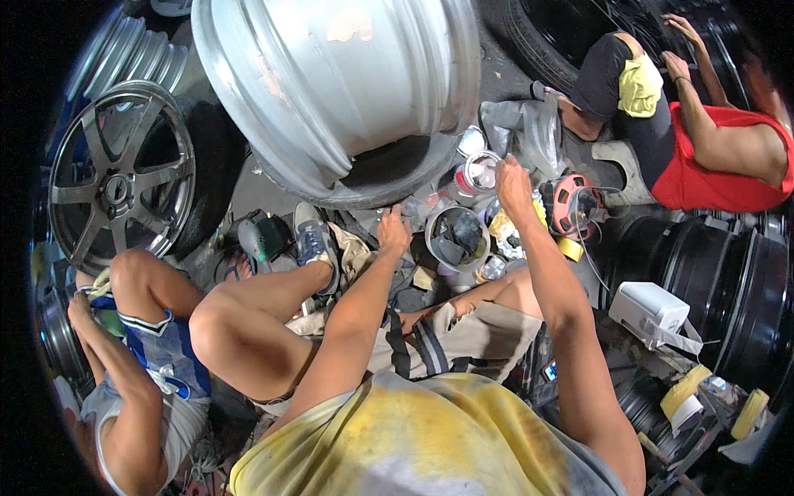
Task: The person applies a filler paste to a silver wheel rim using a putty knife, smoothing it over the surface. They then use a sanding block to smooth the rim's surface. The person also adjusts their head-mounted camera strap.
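Note:
My right hand (514,188) is at the right rim of a small open can (480,174) with pale stuff inside. Its fingers are closed together, and whatever they may grip is too small to make out. My left hand (394,231) is below the rim of a big silver wheel rim (331,74), fingers curled in. What it may hold cannot be made out. Between my hands stands a round tub (434,244) with dark pieces in it. A tire (397,178) lies under the silver wheel rim.
A grey spoked wheel (116,186) stands at left. One person (149,388) sits left, another in red (728,157) at upper right. Black rims (703,289) and a white box-shaped device (649,312) are at right. A red reel (573,205) and yellow tape roll (571,248) lie near my right forearm.

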